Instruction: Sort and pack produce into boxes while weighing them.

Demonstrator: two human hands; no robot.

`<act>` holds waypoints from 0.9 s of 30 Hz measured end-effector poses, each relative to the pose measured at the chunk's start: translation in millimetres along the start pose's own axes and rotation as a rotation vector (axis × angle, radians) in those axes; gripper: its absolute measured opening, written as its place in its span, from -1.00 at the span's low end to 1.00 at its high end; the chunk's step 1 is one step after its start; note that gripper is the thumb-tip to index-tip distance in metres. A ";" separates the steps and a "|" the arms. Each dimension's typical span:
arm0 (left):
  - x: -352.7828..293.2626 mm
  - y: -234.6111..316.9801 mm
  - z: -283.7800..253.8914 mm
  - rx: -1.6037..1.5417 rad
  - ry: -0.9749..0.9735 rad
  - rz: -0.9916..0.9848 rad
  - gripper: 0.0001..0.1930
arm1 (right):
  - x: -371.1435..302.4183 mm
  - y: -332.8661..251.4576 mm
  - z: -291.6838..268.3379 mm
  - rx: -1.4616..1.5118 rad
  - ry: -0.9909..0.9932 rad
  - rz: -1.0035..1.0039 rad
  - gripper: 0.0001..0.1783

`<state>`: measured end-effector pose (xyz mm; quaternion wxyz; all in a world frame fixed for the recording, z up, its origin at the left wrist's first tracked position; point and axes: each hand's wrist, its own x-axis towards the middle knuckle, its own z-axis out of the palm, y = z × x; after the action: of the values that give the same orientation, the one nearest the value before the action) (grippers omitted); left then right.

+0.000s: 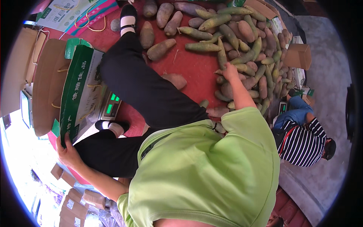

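My right hand [230,72] reaches forward to the near edge of a large heap of roots. Its fingers are closed at the lower end of a long green radish [221,55]. Around it lie more green radishes [196,33] and thick brownish-pink roots [245,31]. At the left, my left hand [69,152] grips the near corner of an open green and white carton [77,92] with yellow cord handles. That carton stands at a scale [110,106] with lit green digits; its inside is mostly hidden from this view.
A red sheet [196,72] covers the floor, with loose roots [162,49] on it. Brown cardboard [47,87] stands beyond the carton. Small brown boxes [73,204] sit at lower left. A person in a striped shirt [302,143] crouches at right by another scale [282,108].
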<state>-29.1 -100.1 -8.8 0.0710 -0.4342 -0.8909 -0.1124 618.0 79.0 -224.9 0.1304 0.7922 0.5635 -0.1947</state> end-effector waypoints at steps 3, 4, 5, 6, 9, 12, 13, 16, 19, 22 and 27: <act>0.8 -5.9 2.3 0.003 0.023 0.045 -0.72 | -46.9 18.0 13.4 -0.177 -0.107 0.115 -0.23; 0.9 -8.6 2.9 0.006 0.022 0.047 -0.72 | -58.9 20.1 17.8 -0.175 -0.110 0.115 -0.23; 1.0 -11.5 3.5 0.027 0.043 0.048 -0.71 | -69.7 20.1 22.2 -0.214 -0.144 0.153 -0.18; 0.2 -12.7 5.0 0.044 0.062 0.049 -0.70 | -80.0 22.9 25.5 -0.256 -0.176 0.194 -0.13; 2.0 -6.4 2.9 0.042 0.066 0.072 -0.69 | -94.9 40.5 50.8 -0.194 -0.086 0.212 -0.11; 0.4 -1.4 -0.9 -0.016 0.020 -0.021 -0.69 | -84.5 29.4 44.4 -0.216 -0.117 0.282 -0.12; -0.3 0.3 -1.6 -0.006 0.025 -0.032 -0.69 | -80.1 30.1 47.0 -0.218 -0.119 0.267 -0.12; 0.8 -0.7 -1.6 0.000 -0.028 -0.055 -0.71 | -64.0 41.9 61.5 -0.191 -0.156 0.306 0.03; 0.8 0.2 -2.2 -0.015 -0.036 -0.125 -0.75 | -63.6 50.2 85.4 -0.144 -0.024 0.240 -0.03; -0.7 11.2 -1.2 -0.048 0.025 -0.093 -0.77 | -67.6 36.3 69.9 -0.373 -0.151 0.202 -0.21; -0.6 6.5 -1.3 -0.037 0.089 -0.030 -0.79 | -79.1 5.5 46.1 -0.270 -0.149 0.127 -0.18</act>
<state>-23.5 -97.0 -6.8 0.1009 -0.4164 -0.8912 -0.1492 592.9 -9.0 -230.0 0.2890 0.7850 0.5220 -0.1667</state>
